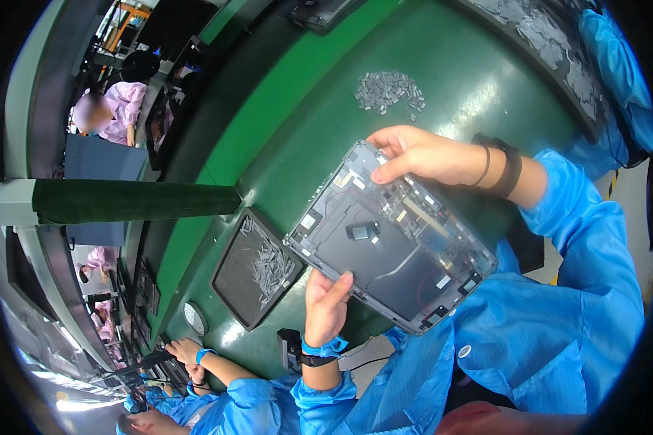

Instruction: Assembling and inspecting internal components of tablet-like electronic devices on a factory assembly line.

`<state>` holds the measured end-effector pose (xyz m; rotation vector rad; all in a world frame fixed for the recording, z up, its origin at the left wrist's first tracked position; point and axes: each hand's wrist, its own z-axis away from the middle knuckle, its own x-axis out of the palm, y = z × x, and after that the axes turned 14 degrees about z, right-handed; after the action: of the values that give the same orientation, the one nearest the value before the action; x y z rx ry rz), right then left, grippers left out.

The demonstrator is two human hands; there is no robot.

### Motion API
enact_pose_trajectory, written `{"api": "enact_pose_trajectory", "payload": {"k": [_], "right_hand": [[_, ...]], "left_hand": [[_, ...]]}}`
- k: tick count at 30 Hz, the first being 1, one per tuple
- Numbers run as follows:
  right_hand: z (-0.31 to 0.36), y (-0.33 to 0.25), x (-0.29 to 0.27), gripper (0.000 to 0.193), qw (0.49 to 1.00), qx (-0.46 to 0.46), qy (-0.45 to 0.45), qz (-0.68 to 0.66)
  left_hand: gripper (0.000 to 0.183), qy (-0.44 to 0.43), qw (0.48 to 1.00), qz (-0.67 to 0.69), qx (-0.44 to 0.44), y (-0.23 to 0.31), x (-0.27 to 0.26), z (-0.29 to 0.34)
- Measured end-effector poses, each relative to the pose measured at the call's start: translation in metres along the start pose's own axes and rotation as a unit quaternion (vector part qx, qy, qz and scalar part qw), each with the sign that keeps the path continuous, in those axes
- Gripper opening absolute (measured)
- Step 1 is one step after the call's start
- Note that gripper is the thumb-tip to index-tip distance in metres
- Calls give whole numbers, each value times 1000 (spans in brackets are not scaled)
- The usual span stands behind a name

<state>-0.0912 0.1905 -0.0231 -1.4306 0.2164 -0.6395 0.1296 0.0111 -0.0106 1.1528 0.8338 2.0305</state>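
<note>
A flat, dark grey tablet casing (pixel 384 254) is held tilted above the green bench, its inner side facing up. Inside it show a circuit board, thin wires, a pale ribbon cable and a small black piece (pixel 363 230) with a light edge. My left hand (pixel 326 303) grips the casing's lower left edge, thumb on top and fingers mostly hidden beneath. At the upper edge, my right hand (pixel 413 154) is closed on the corner area, its thumb pressing on the inner side. Both wrists wear bands.
Small grey pieces lie heaped (pixel 390 93) on the green bench (pixel 305 152). Left of the casing is a black tray (pixel 228 286) of thin grey strips, near a round dish (pixel 194 317). A tray of grey sheets (pixel 537 36) lies far right. A co-worker's hand (pixel 185 351) works at lower left.
</note>
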Motion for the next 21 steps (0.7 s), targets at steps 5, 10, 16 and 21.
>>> {"api": "enact_pose_trajectory", "payload": {"k": [5,10,16,21], "right_hand": [[2,-37,-15,49,998,-2,57,15],[-34,-120,-83,33,962,-167,166,140],[-126,-121,-262,37,773,-87,342,527],[-147,-113,-297,40,564,117,447,684]], "left_hand": [[39,-5,997,69,-43,48,0,-17],[33,11,989,144,-8,96,-2,-67],[30,142,948,275,70,113,-3,-185],[31,246,882,379,132,105,-50,-276]]}}
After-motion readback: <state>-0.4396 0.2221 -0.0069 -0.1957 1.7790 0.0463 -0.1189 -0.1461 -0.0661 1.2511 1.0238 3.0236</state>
